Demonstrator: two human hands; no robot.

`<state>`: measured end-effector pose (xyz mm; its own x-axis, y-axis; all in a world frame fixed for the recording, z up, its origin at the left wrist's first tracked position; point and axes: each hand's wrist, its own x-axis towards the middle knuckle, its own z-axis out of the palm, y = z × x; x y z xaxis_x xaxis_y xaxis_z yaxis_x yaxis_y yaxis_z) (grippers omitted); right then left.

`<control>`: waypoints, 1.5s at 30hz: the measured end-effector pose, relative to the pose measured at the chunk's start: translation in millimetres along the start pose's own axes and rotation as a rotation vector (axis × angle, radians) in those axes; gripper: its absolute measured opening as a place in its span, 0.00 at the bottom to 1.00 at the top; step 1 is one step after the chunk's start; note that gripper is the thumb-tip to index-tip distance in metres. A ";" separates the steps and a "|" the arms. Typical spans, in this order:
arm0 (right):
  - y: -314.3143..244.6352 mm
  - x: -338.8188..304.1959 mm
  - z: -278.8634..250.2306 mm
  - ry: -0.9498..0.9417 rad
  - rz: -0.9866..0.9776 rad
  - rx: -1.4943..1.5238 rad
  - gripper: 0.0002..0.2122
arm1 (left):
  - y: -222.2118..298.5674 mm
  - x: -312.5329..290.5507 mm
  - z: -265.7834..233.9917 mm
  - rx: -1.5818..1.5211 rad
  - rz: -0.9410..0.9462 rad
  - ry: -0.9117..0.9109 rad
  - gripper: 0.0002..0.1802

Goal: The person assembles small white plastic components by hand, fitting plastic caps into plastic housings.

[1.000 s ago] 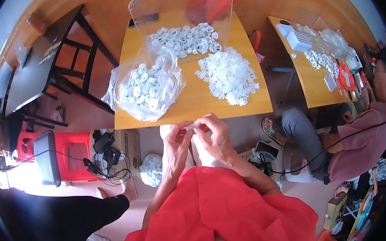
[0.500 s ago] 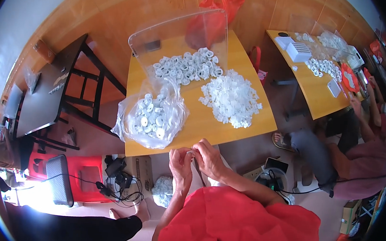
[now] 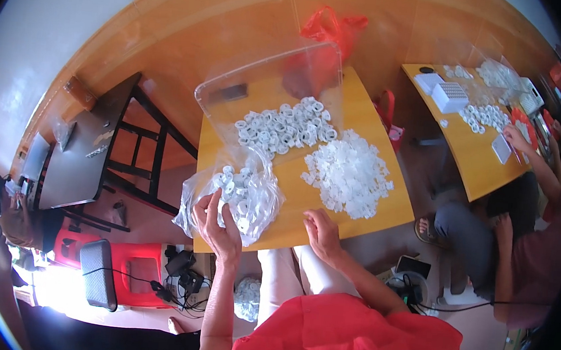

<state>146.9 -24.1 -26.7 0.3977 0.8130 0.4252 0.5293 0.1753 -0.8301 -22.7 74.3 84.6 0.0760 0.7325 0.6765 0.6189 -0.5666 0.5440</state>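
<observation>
White rings [image 3: 229,187] held in clear bag [image 3: 269,201]; left hand [image 3: 220,231] at bag, fingers spread; right hand [image 3: 324,236] right of bag, fingers curled, contents unclear.

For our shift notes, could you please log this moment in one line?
left hand: open, at clear bag of white parts; right hand: curled, near table edge; contact: unclear

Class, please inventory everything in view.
tables: 2, yellow, centre and right
dark table: 1, black, left
rings: many, white, centre table
small pieces: many, whitish, centre table
clear bag: 1, colourless, centre table
clear panel: 1, colourless, centre table
red bag: 1, red, far end
stool: at least 1, red, lower left
cables: several, black, beside stool
other people: several, mixed clothing, both sides
own shirt: 1, red, foreground
left hand: 1, bare, by clear bag
right hand: 1, bare, near table edge
</observation>
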 end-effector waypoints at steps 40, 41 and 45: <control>14.1 6.2 -1.5 -0.079 0.141 0.168 0.03 | -2.7 26.2 110.7 0.369 -0.043 -0.898 0.55; 9.2 11.9 -4.7 -0.124 0.203 0.201 0.03 | -13.0 18.7 97.0 0.404 -0.021 -0.894 0.53; 8.4 39.5 2.3 -0.142 0.101 0.067 0.03 | -28.6 3.0 67.5 0.411 -0.001 -0.797 0.34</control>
<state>165.3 10.8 -17.7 0.3336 0.8979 0.2873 0.4388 0.1219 -0.8903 12.5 118.2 37.6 0.5006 0.8644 0.0473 0.8388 -0.4978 0.2204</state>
